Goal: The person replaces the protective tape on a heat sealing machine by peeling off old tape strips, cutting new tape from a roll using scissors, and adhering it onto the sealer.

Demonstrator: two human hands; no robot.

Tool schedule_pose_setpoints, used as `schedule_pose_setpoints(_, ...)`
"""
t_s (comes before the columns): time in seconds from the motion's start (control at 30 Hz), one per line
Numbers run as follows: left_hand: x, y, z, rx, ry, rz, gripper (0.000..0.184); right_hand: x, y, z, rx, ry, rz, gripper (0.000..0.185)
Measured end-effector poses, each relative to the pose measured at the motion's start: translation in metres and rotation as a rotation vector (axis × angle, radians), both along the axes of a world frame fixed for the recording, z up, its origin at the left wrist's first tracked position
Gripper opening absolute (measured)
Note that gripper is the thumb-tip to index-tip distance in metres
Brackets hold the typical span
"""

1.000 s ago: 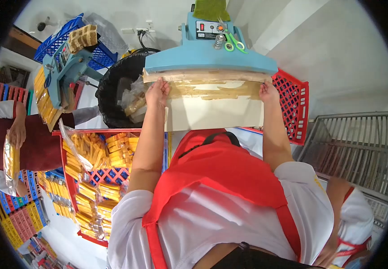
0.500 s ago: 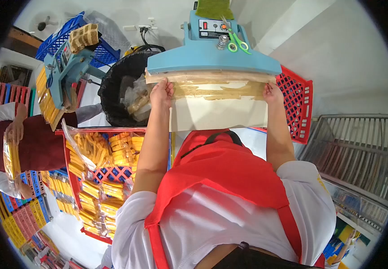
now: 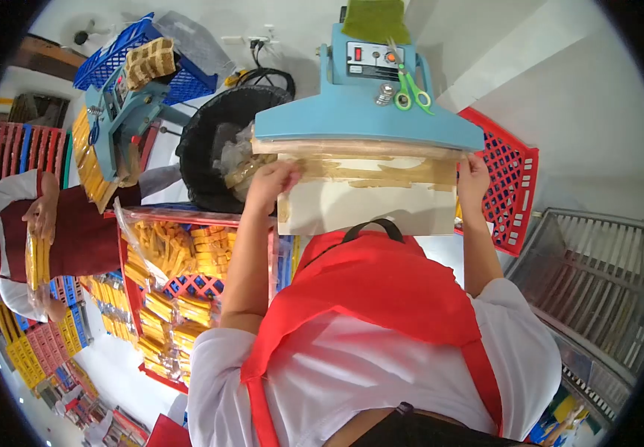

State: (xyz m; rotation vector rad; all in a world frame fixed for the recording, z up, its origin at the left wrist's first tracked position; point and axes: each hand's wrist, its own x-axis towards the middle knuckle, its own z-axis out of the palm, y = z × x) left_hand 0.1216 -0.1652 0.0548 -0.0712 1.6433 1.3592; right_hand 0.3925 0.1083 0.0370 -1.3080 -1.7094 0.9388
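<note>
A light blue sealing machine [image 3: 367, 119] has a pale brown strip [image 3: 367, 148] along its lower edge. Below the strip lies a cream board [image 3: 367, 205] with brown tape across its upper part. My left hand [image 3: 272, 183] is closed at the board's left edge, below the strip; what its fingers hold is hidden. At the strip's right end, my right hand [image 3: 474, 177] has its fingers pinched together, and what is between them is too small to tell. Green-handled scissors [image 3: 413, 95] and a green cloth [image 3: 376, 20] rest on the machine.
A black-lined bin [image 3: 206, 160] stands left of the machine. Yellow packs fill a red crate [image 3: 125, 287] below it. Another red crate [image 3: 519, 179] is at the right. At far left a person [image 3: 76, 231] holds a yellow pack [image 3: 38, 264] near a second sealing machine [image 3: 117, 123].
The whole view has shifted, with the machine now further right and lower. My left hand has come down off the strip, while my right hand stays near its right end.
</note>
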Motion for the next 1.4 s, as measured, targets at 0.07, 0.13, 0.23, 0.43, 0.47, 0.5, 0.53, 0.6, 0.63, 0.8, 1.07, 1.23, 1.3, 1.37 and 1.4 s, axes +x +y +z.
schedule_pose_setpoints(0.07, 0.018, 0.019, 0.013, 0.325, 0.307, -0.185, 0.026, -0.016, -0.013, 0.006, 0.362, -0.268, 0.265, 0.019)
schedule_pose_setpoints(0.13, 0.022, 0.052, 0.010, 0.378, 0.640, -0.455, 0.028, -0.044, -0.027, 0.010, 0.343, -0.311, 0.393, 0.020)
schedule_pose_setpoints(0.23, 0.023, 0.078, -0.027, 0.199, 0.771, -0.501, 0.025, -0.068, -0.040, -0.004, 0.391, -0.315, 0.713, 0.021)
schedule_pose_setpoints(0.43, 0.034, 0.076, -0.024, 0.034, 1.096, -0.444, 0.022, -0.075, -0.041, -0.016, 0.335, -0.387, 0.679, 0.021)
schedule_pose_setpoints(0.47, 0.037, 0.074, -0.020, -0.050, 1.128, -0.443, 0.026, -0.077, -0.047, -0.017, 0.188, -0.495, 0.667, 0.020)
schedule_pose_setpoints(0.5, 0.037, 0.074, -0.016, -0.107, 1.176, -0.437, 0.030, -0.080, -0.046, -0.017, 0.058, -0.594, 0.628, 0.019)
schedule_pose_setpoints(0.53, 0.033, 0.073, -0.020, -0.286, 1.256, -0.459, 0.039, -0.080, -0.048, -0.026, 0.172, -0.495, 0.647, 0.022)
schedule_pose_setpoints(0.6, 0.025, 0.068, -0.015, -0.303, 1.233, -0.405, 0.043, -0.089, -0.052, -0.028, 0.327, -0.860, 0.456, 0.036)
schedule_pose_setpoints(0.63, 0.023, 0.066, -0.027, -0.389, 1.292, -0.438, 0.042, -0.089, -0.053, -0.020, 0.309, -0.814, 0.507, 0.038)
schedule_pose_setpoints(0.8, 0.017, 0.060, -0.047, -0.377, 1.468, -0.357, 0.037, -0.086, -0.053, -0.012, 0.246, -0.769, 0.604, 0.027)
schedule_pose_setpoints(1.07, 0.020, 0.059, -0.046, -0.371, 1.476, -0.372, 0.040, -0.037, 0.010, 0.223, 0.264, -0.385, 0.876, 0.014)
schedule_pose_setpoints(1.23, 0.024, 0.058, -0.038, -0.323, 1.379, -0.373, 0.036, 0.002, 0.013, 0.361, 0.514, -0.111, 0.448, 0.014)
schedule_pose_setpoints(1.3, 0.023, 0.057, -0.037, -0.308, 1.401, -0.380, 0.036, 0.001, 0.000, 0.380, 0.593, -0.098, 0.400, 0.016)
schedule_pose_setpoints(1.37, 0.023, 0.056, -0.030, -0.290, 1.370, -0.418, 0.035, -0.008, 0.003, 0.372, 0.668, -0.068, 0.486, 0.016)
schedule_pose_setpoints(1.4, 0.022, 0.054, -0.027, -0.297, 1.391, -0.426, 0.035, -0.013, 0.004, 0.367, 0.740, -0.060, 0.584, 0.016)
